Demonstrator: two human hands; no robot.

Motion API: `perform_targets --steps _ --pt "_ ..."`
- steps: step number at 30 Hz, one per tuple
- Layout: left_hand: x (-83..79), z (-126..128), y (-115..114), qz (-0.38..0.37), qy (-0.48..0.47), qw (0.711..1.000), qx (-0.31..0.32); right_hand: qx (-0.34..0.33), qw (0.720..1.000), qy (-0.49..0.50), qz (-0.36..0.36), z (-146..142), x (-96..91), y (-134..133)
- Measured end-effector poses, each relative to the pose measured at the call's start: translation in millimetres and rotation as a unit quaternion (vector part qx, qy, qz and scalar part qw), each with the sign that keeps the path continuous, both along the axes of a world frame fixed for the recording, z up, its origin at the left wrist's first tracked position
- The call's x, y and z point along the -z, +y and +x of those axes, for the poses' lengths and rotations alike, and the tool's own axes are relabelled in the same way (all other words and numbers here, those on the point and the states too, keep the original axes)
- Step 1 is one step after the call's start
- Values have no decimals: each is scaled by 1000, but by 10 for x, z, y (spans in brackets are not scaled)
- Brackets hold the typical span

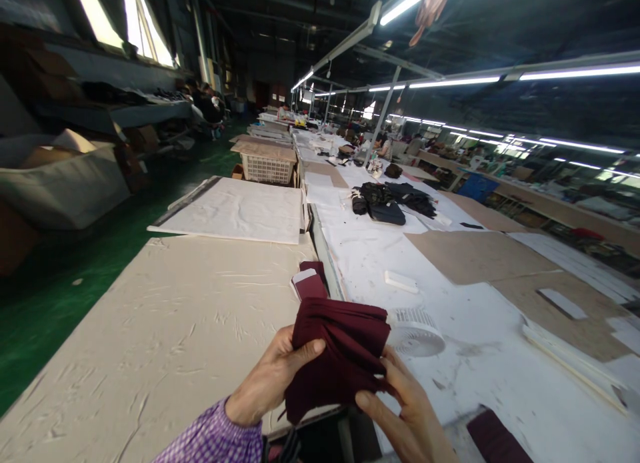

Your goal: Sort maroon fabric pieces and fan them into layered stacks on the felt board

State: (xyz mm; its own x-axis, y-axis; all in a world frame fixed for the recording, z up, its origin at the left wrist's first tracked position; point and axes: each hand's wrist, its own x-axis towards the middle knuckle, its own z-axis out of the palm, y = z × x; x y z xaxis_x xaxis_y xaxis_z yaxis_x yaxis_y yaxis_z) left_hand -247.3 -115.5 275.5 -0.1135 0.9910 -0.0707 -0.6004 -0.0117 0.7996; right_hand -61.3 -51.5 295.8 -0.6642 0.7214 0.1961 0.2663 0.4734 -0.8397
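A stack of maroon fabric pieces (340,346) is held up between my two hands, above the seam where two tables meet. My left hand (273,370) grips its left side, with the thumb pressed on the front face. At the lower right edge, my right hand (403,403) pinches the layers between thumb and fingers. Just beyond the stack lie more maroon pieces (313,283), one with a pale sheet on it. Another maroon piece (497,436) rests on the white table at the lower right.
A small white fan (417,333) and a white block (401,281) sit on the white table (350,250). Farther back is a pile of dark garments (383,200). A beige padded table (165,323) spans the left, with a plastic crate (267,168) beyond it.
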Motion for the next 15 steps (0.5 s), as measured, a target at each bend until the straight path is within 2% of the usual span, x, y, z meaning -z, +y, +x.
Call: perform_targets --steps 4,7,11,15 --pt "16 -5 -2 -13 54 997 50 10 994 -56 91 99 -64 29" --pt "37 0 -5 -16 34 999 32 -4 983 -108 150 154 -113 41" --pt "25 17 -2 -17 -21 1000 -1 -29 975 -142 166 169 -109 46" --pt "-14 49 3 -25 -45 998 -28 13 977 -145 154 146 -69 39"
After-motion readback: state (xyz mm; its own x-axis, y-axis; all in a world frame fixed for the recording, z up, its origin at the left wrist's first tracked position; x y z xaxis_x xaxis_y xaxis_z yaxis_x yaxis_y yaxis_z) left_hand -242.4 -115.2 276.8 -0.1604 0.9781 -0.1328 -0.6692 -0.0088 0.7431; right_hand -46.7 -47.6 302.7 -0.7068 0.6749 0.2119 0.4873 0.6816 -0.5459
